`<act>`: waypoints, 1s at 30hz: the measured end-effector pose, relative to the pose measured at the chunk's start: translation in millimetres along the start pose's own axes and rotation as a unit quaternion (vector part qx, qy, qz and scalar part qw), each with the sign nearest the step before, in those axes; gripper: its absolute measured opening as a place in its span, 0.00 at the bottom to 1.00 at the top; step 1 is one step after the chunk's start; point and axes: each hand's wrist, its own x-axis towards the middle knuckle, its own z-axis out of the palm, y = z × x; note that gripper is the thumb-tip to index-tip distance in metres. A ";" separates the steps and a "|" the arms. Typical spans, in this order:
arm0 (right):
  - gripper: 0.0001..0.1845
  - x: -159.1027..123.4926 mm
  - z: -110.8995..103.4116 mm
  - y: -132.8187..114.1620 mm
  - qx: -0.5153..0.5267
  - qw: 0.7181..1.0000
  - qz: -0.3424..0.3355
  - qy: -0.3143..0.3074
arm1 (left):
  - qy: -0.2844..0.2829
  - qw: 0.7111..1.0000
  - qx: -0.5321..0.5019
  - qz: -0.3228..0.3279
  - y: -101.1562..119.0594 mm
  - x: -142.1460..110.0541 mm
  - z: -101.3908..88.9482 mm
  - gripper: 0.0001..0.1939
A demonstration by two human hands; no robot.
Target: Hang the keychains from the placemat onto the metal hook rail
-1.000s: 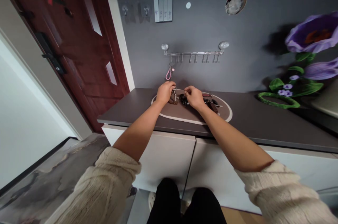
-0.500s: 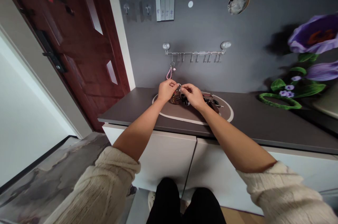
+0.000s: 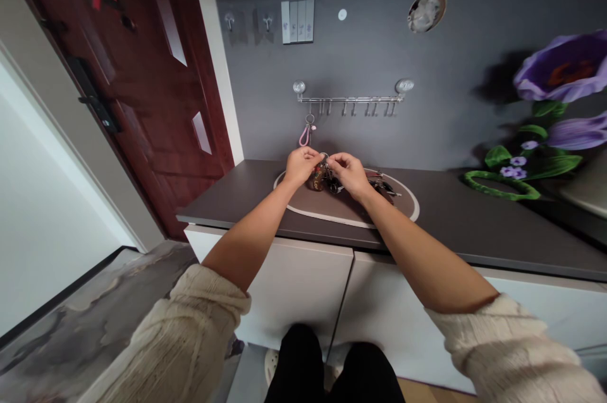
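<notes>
Between my two hands, over the oval mat [image 3: 327, 217], is a metal key ring [image 3: 325, 155]. My left hand [image 3: 301, 166] pinches it from the left, and my right hand [image 3: 349, 174] pinches it from the right, fingertips almost meeting. A brown charm [image 3: 315, 181] with lettering hangs below, close to my left fingers. Dark keys [image 3: 334, 186] hang beside it, partly behind my right hand. More keys [image 3: 386, 186] lie on the mat to the right, partly covered by my right wrist.
A hook rail [image 3: 353, 99] is fixed to the grey wall, with a pink strap [image 3: 304, 135] hanging at its left end. Purple flowers [image 3: 562, 68] with a green loop [image 3: 502, 193] stand on the right of the dark countertop [image 3: 465, 226]. A red door [image 3: 156, 86] is at left.
The whole view has shifted slightly downward in the picture. Both hands keep their pinch on the key ring, and the charm below it has turned, showing its lettering more clearly.
</notes>
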 end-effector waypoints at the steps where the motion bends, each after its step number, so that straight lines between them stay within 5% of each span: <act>1: 0.13 0.3 -0.3 0.6 0.000 1.000 -0.003 0.000 | -0.006 1.000 -0.008 0.000 1.1 -0.7 0.1 0.10; 14: 0.09 2.4 -10.3 -0.2 -0.057 0.995 -0.067 0.057 | 0.010 0.990 0.097 0.099 -8.0 -2.5 -0.2 0.12; 22: 0.09 3.0 -12.7 -6.7 -0.044 0.994 -0.069 0.077 | 0.053 0.925 0.342 0.154 -8.9 -5.4 -4.8 0.17; 30: 0.09 28.3 -16.0 -20.0 -0.006 0.993 -0.044 0.109 | 0.056 0.897 0.420 0.122 -17.5 -1.6 -5.5 0.19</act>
